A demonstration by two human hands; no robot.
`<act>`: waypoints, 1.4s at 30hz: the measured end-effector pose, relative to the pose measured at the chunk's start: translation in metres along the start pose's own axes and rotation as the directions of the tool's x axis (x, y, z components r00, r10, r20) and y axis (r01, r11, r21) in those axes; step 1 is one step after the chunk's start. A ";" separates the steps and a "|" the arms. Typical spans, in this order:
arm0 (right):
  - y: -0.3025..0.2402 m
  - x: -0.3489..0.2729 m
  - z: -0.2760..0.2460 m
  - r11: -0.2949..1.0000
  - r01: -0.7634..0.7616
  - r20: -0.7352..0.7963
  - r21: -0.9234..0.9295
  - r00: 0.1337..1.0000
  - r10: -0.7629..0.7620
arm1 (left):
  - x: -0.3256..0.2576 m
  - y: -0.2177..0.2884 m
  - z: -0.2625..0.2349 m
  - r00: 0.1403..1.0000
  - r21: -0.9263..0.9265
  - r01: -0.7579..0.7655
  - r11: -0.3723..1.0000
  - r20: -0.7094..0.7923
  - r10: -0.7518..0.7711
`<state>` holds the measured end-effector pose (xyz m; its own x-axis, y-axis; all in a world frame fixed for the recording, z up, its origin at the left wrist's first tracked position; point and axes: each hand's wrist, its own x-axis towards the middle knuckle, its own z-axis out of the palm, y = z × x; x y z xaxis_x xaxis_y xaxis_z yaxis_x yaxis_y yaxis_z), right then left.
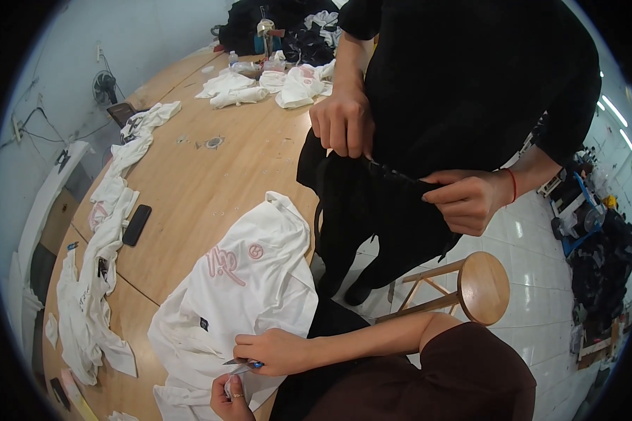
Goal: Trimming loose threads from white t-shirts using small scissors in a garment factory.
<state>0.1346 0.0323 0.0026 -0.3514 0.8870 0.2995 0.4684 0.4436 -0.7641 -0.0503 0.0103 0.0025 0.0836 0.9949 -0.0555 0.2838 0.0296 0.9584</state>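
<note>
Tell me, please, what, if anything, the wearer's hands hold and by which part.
Right hand: scissors, by the blue handle. Left hand: apparently the white garment, exact part unclear.

A flat black phone lies on the light-brown wooden table at nine o'clock. A round-topped wooden stool stands at four. A round, dark fan is at ten, and a heap of black cloth at three.

Honestly pretty basic fit: plain dark brown fabric top with a loose short sleeve, bare right forearm, thin shiny metal-looking ring on the left hand, black cloth over the lap.
</note>
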 end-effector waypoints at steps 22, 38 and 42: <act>-0.007 0.003 -0.014 0.999 0.033 -0.087 -0.032 0.996 -0.035 | 0.007 -0.005 0.011 0.997 -0.179 0.016 0.984 0.083 -0.001; 0.000 0.002 -0.018 0.997 -0.072 -0.087 -0.039 0.994 0.068 | 0.008 -0.007 0.016 0.999 -0.125 -0.049 0.991 0.004 0.050; 0.008 0.014 -0.010 0.992 -0.129 -0.086 -0.001 0.988 0.128 | 0.017 -0.025 0.009 0.983 -0.105 -0.095 0.990 -0.169 0.077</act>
<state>0.1419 0.0494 0.0067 -0.2171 0.9443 0.2475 0.5105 0.3259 -0.7957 -0.0471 0.0253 -0.0249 -0.0575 0.9961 0.0661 0.1723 -0.0554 0.9835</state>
